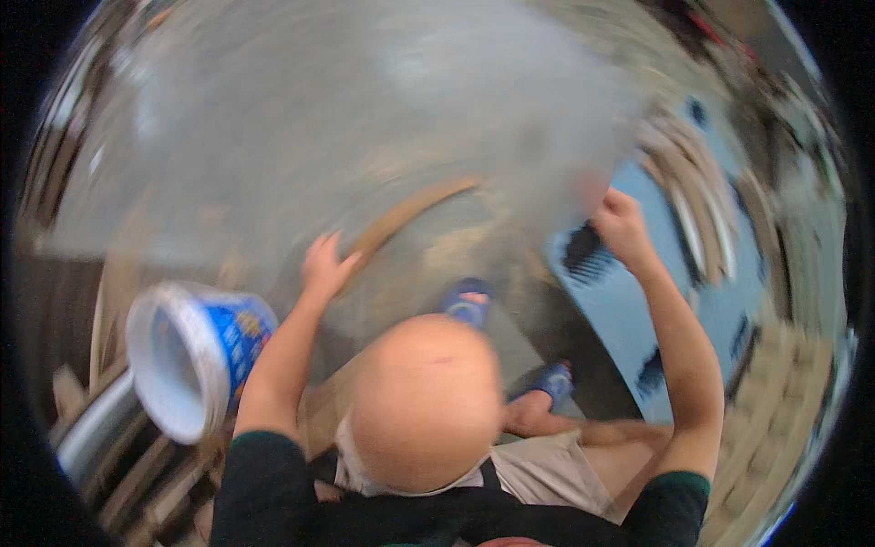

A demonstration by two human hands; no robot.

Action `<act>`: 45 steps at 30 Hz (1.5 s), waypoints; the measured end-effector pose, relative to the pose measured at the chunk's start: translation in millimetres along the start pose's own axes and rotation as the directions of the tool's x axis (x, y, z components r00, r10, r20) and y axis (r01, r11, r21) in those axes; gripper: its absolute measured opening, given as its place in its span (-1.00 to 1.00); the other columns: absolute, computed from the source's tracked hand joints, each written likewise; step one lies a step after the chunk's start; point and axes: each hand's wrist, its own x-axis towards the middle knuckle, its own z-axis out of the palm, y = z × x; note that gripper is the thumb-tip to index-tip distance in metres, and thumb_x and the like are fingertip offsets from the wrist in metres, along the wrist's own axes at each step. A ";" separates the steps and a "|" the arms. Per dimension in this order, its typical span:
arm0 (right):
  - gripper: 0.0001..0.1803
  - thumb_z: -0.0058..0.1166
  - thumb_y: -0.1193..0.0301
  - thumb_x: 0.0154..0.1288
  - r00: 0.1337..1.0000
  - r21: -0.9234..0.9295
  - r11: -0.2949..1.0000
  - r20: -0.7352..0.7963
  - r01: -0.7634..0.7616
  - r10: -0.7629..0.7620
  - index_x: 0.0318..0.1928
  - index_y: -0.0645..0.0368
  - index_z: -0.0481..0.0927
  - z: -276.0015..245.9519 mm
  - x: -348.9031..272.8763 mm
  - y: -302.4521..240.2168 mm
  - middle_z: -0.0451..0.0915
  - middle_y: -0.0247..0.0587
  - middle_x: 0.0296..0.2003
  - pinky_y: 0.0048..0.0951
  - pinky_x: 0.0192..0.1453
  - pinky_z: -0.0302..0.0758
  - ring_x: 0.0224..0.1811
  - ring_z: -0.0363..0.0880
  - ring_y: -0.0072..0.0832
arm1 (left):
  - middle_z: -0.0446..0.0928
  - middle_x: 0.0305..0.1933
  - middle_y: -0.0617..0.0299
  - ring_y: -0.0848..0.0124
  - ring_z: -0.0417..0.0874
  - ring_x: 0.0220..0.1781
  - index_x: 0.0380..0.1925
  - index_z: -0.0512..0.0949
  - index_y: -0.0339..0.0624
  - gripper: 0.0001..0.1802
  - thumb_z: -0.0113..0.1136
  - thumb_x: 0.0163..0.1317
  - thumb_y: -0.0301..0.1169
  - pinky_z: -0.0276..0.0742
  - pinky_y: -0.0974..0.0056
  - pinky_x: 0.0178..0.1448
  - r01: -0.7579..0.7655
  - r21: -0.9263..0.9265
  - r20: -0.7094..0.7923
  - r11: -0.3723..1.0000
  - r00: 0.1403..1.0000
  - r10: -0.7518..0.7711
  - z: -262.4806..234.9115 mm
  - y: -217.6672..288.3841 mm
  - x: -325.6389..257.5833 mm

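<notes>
The whole view is motion-blurred. A large pale grey translucent sheet (346, 118) fills the upper half. My left hand (324, 264) grips its lower edge, next to a curved wooden strip (410, 211). My right hand (620, 223) is raised and holds the sheet's lower right corner. Below the hands, my bent bare knee (424, 401) rises toward the camera above beige shorts (547, 469). My feet in blue sandals (467, 301) stand on the floor under the sheet.
A white bucket with a blue label (187, 356) lies tilted at the left, its mouth facing me, over wooden slats (137, 474). A light blue crate-like object with dark slots (629, 310) sits at the right. Pale curved pieces (697, 219) lie beyond it.
</notes>
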 end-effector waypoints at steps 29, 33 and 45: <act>-0.59 0.40 0.39 0.59 0.822 -0.013 0.928 -0.470 -0.371 0.322 0.38 -0.10 0.81 38.5 -477.7 116.9 0.79 -0.09 -0.13 -0.19 -0.04 0.74 -0.12 0.84 -0.16 | 0.66 0.28 -0.05 -0.18 0.63 0.34 0.32 0.71 -0.08 -0.46 0.53 0.31 -0.45 0.60 -0.15 0.43 -0.953 0.064 0.066 0.296 0.300 0.952 -75.3 517.4 108.8; -0.60 0.40 0.38 0.59 0.827 -0.010 0.939 -0.476 -0.345 0.298 0.36 -0.10 0.81 47.2 -471.5 116.5 0.76 -0.12 -0.16 -0.18 -0.05 0.74 -0.13 0.83 -0.16 | 0.61 0.53 -0.06 -0.16 0.54 0.59 0.45 0.69 0.02 -0.38 0.53 0.38 -0.28 0.41 -0.26 0.66 -0.933 0.240 -0.218 0.269 0.218 0.951 -64.5 667.5 127.0; -0.64 0.40 0.34 0.57 0.810 -0.093 0.933 -0.531 -0.348 0.249 0.30 -0.08 0.83 70.3 -484.0 108.2 0.70 -0.21 -0.24 -0.14 -0.11 0.72 -0.18 0.79 -0.19 | 0.53 0.65 0.04 -0.09 0.45 0.67 0.37 0.78 0.06 -0.41 0.59 0.33 -0.16 0.32 -0.19 0.77 -0.979 0.152 0.296 0.132 0.173 0.939 -75.8 559.1 63.8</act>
